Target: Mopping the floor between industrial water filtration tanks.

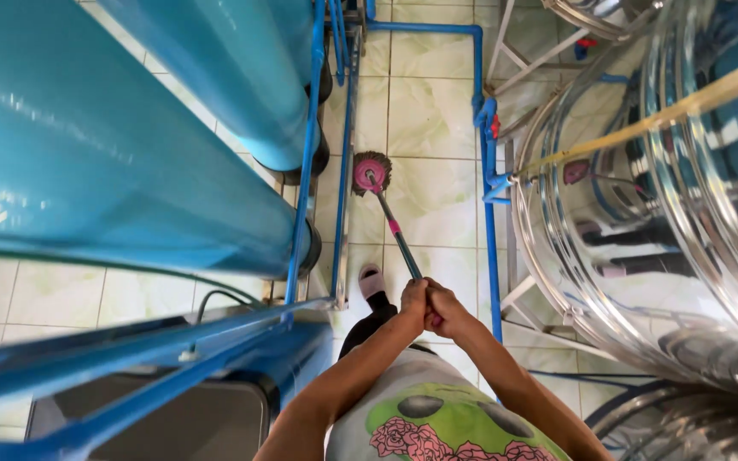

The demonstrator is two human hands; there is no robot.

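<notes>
Both hands, left hand (pixel 414 299) and right hand (pixel 442 309), close tightly round the near end of the mop handle (pixel 396 233); its pink mop head (pixel 371 173) (frayed) rests farther off on the tiled floor (pixel 433 111), between blue tanks (pixel 87 145) left and a steel tank (pixel 668 213) right.

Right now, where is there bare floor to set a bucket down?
Bare tiles lie beyond the mop head, between the blue tanks and the steel tank. Nearer, it is crowded: both hands, left and right, grip the mop handle beside blue pipes.
</notes>
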